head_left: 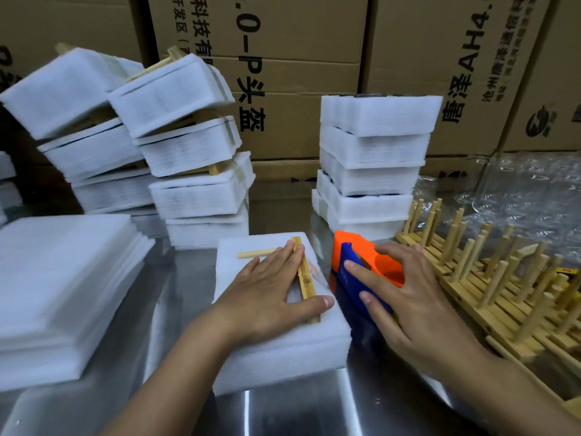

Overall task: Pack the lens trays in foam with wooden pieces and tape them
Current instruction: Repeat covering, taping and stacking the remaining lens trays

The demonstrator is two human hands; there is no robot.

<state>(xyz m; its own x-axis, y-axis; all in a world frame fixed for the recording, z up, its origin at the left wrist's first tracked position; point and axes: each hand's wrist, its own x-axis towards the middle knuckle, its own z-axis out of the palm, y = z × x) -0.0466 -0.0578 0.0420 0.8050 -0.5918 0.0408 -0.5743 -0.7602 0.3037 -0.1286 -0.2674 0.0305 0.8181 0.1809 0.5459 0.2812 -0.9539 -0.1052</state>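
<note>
A white foam pack (276,344) lies on the steel table in front of me. On its top sits a wooden cross piece (304,272), one bar running front to back, a shorter peg sticking out to the left. My left hand (270,287) lies flat on the foam and presses the wooden piece down with straight fingers, thumb at the bar's near end. My right hand (405,297) grips an orange and blue tape dispenser (361,265) just right of the pack, touching its right edge. A strip of clear tape runs from the dispenser onto the foam.
Taped foam packs (188,146) are stacked at the back left, untaped ones (374,158) at the back centre. Loose foam sheets (59,284) are piled at the left. Wooden peg pieces (490,278) lie at the right, clear plastic (528,190) behind them. Cardboard boxes (314,58) wall the back.
</note>
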